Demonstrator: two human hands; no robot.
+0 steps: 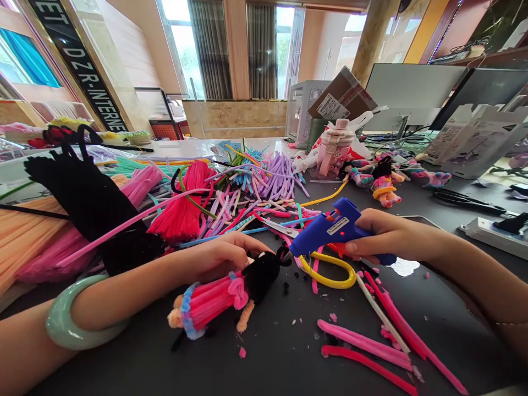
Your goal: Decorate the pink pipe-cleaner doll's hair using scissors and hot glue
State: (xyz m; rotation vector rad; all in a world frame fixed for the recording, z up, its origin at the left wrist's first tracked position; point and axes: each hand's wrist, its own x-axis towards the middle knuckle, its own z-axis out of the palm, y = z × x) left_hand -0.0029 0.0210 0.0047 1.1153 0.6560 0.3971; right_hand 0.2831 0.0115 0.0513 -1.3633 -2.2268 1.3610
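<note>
Over the dark grey tabletop [268,368], your left hand [225,250] grips a pink-skirted, black-haired chenille doll [223,297]; your right hand [379,234] grips a blue plastic glue gun [325,231], aimed at the small black fuzzy hair loop [283,263]: apparently gluing, next calling for a steady squeeze

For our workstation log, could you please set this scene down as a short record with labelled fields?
Left hand: holding a black-haired, pink-skirted fuzzy doll
Right hand: gripping a blue plastic glue gun
Gun's nozzle: close to the doll's head; contact unclear
Beside the gun: yellow-handled metal scissors
Right foreground: loose pink and red fuzzy stems
Far left: thick black bundle of fuzzy stems
Back right: pink translucent bottle
Surface: dark tabletop with small scraps
</note>
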